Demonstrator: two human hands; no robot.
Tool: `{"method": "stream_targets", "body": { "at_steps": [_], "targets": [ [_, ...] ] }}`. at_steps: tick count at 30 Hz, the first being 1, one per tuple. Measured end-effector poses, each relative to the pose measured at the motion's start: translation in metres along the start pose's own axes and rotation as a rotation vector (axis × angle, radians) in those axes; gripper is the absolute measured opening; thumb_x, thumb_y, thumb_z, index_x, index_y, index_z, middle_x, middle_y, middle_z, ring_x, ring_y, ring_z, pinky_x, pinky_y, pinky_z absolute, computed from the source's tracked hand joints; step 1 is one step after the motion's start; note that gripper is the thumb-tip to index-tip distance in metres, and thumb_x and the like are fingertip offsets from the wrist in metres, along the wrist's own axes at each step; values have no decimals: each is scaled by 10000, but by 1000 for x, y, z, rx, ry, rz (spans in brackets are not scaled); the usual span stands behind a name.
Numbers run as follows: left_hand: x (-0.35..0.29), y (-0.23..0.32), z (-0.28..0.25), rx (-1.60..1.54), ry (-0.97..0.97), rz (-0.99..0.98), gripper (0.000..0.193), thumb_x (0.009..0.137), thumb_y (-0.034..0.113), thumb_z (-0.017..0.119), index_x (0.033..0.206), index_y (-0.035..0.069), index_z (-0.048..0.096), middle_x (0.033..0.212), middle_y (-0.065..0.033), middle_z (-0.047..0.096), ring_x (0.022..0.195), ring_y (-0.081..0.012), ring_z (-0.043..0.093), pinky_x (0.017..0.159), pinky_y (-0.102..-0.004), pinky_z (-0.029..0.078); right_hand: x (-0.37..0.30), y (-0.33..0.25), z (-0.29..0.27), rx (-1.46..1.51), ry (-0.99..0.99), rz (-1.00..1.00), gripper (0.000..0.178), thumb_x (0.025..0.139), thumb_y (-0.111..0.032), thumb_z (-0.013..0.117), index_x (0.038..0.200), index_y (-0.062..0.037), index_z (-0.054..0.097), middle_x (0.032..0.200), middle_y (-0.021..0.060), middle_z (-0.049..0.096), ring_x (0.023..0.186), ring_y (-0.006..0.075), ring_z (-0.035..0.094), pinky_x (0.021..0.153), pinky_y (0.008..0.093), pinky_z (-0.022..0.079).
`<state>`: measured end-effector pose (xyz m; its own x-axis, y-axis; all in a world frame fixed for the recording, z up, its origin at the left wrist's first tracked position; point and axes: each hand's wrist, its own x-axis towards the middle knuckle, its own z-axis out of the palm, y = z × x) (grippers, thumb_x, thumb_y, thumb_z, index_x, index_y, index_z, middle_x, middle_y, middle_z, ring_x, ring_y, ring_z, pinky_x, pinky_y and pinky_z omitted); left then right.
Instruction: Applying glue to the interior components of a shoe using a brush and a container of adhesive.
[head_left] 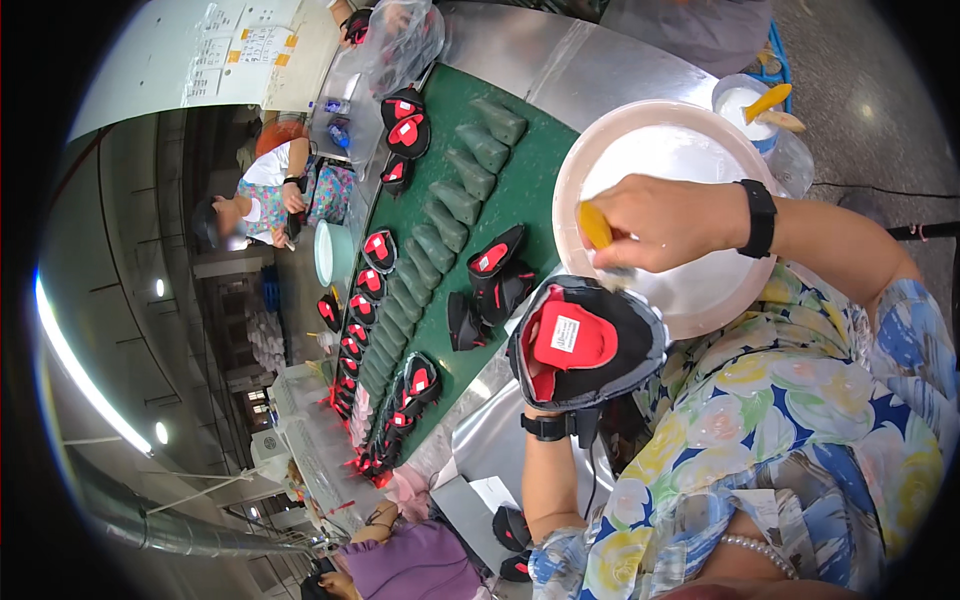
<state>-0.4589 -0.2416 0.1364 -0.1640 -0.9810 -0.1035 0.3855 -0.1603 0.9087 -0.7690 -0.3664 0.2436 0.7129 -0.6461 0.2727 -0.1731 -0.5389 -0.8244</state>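
Note:
My left hand is mostly hidden behind a black shoe upper (640,350) with a red lining and a white label inside. It supports the upper beside a pale pink basin (568,180). My right hand (650,222) is closed round the yellow handle of a brush (594,226), just above the upper's edge. The bristles are blurred near that edge, and I cannot tell whether they touch it. Under my right hand, the basin holds white liquid (650,150).
A green conveyor belt (470,225) carries rows of grey-green shoe lasts (455,200) and black-and-red uppers (490,260). By the basin stands a white tub (740,105) with yellow-handled brushes (768,102). Co-workers (265,190) are beyond the belt and at the lower left (410,565).

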Motion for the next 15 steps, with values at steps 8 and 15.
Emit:
{"method": "stream_targets", "body": {
  "at_steps": [8, 15],
  "targets": [
    [6, 8, 13, 86, 89, 76, 537, 1015, 305, 594, 1464, 43, 460, 1405, -138, 593, 1241, -286, 616, 1007, -443, 552, 1, 10, 11, -137, 104, -321, 154, 896, -160, 721, 942, -51, 624, 923, 109, 675, 866, 318, 657, 768, 409, 516],
    [19, 10, 20, 158, 146, 153, 573, 1000, 290, 618, 1489, 57, 431, 1413, -131, 586, 1229, -287, 624, 1000, -446, 555, -5, 3, 10, 35, 314, -352, 191, 909, -173, 700, 946, -27, 582, 862, 129, 640, 823, 343, 643, 738, 417, 504]
  ]
}}
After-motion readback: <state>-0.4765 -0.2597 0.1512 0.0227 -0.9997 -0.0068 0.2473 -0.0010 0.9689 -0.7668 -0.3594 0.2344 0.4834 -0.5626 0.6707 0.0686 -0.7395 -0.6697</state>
